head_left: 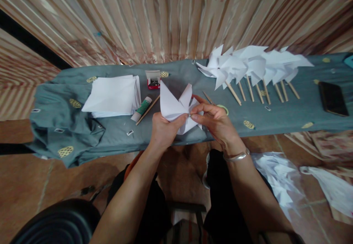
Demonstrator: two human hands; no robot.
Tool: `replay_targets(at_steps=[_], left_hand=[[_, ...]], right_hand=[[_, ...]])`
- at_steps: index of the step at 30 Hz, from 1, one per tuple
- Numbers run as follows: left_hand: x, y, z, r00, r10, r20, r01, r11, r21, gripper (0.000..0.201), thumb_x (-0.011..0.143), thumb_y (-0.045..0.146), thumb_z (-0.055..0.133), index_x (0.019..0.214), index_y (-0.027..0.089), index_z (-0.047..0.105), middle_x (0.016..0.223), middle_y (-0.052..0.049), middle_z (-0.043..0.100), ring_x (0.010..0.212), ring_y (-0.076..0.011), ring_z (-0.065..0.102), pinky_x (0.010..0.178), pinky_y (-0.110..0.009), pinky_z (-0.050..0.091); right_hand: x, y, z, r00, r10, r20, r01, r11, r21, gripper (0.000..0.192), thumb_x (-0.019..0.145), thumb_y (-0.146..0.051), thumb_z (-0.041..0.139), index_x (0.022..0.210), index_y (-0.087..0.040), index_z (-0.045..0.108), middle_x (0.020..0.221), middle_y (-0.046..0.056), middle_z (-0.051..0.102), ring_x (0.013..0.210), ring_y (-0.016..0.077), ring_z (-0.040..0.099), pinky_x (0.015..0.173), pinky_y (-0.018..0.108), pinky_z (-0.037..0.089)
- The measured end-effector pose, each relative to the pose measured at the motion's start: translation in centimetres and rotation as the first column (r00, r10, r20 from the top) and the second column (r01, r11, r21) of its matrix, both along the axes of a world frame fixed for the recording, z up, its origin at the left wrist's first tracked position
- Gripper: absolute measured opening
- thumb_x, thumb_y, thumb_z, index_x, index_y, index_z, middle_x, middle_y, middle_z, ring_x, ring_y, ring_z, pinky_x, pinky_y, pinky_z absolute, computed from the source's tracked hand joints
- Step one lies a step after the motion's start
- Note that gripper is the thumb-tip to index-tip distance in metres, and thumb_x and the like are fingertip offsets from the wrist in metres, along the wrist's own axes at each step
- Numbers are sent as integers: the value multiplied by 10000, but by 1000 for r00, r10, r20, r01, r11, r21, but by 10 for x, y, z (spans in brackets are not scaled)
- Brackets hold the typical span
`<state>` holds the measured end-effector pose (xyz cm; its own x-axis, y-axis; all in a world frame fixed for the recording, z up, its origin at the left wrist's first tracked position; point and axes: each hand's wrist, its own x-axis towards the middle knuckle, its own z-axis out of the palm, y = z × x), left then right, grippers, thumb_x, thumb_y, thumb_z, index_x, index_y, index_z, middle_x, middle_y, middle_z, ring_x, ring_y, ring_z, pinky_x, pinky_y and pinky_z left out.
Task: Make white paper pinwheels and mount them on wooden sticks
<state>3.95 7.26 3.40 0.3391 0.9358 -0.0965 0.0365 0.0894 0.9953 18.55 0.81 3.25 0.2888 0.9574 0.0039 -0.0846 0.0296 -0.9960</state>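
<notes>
Both hands meet over the near edge of the bench (275,119), which is draped in a grey-green cloth: the left hand (163,128) pinches the folded white paper pinwheel (176,108) from below, and the right hand (217,121) grips its centre with thumb and fingertips. What the fingertips press there is too small to make out. To the left lie a stack of white paper (113,95), a glue tube (141,108) and a wooden stick (148,110), with a small red box (153,80) behind them. Another stick (207,97) is partly hidden behind the right hand. Further right a row of finished pinwheels (248,67) lies on sticks, overlapping so their count is unclear, and a dark phone (333,99) lies well apart. Paper scraps (278,174) litter the floor.
</notes>
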Motion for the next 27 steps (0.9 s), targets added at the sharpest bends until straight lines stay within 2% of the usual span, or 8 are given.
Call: replay_targets(at_steps=[4, 9, 16, 21, 23, 27], left_hand=[[-1, 0, 2, 1000, -3, -14, 3, 1000, 0, 166, 619, 298, 764, 732, 182, 730, 771, -26, 762, 753, -223, 694, 669, -305, 570], [-3, 1, 4, 998, -65, 17, 65, 998, 16, 248, 610, 324, 780, 792, 160, 744, 812, -39, 769, 768, -218, 699, 694, -304, 570], [-9, 5, -6, 996, -78, 35, 79, 997, -11, 290, 609, 360, 808, 779, 134, 743, 784, -60, 761, 773, -219, 702, 697, -307, 572], [-15, 7, -7, 997, -72, 17, 73, 997, -20, 320, 603, 366, 823, 805, 130, 749, 810, -68, 766, 778, -224, 706, 717, -326, 583], [-17, 7, -6, 997, -70, 19, 71, 997, -22, 340, 596, 363, 826, 825, 123, 752, 830, -78, 770, 783, -231, 709, 736, -342, 589], [-19, 7, -6, 997, -66, 27, 67, 997, -27, 350, 598, 342, 816, 859, 116, 757, 884, -101, 774, 813, -240, 716, 780, -364, 597]], right_hand=[[0, 1, -3, 999, 0, 40, 0, 1000, 12, 178, 696, -406, 812, 741, -264, 714, 1058, 26, 704, 1387, 250, 404, 1168, 422, 257], [-2, 2, -5, 997, -27, 73, 25, 999, 25, 165, 715, -384, 797, 772, -252, 716, 1219, 34, 641, 1377, 259, 412, 1170, 430, 250], [-8, 5, -9, 993, -55, 104, 54, 998, 9, 171, 705, -393, 802, 767, -263, 711, 1121, 38, 677, 1407, 247, 374, 1177, 428, 236], [-12, 7, -12, 994, -35, 107, 31, 999, 40, 171, 705, -399, 794, 745, -257, 706, 1043, 38, 698, 1363, 248, 434, 1170, 427, 246], [-12, 6, -13, 994, -29, 107, 25, 999, 39, 175, 711, -397, 790, 758, -253, 703, 1093, 40, 693, 1357, 244, 442, 1170, 420, 250], [-14, 7, -18, 995, -49, 86, 46, 998, 36, 279, 688, -417, 808, 862, -238, 682, 1327, 50, 598, 1335, 251, 473, 1155, 418, 298]])
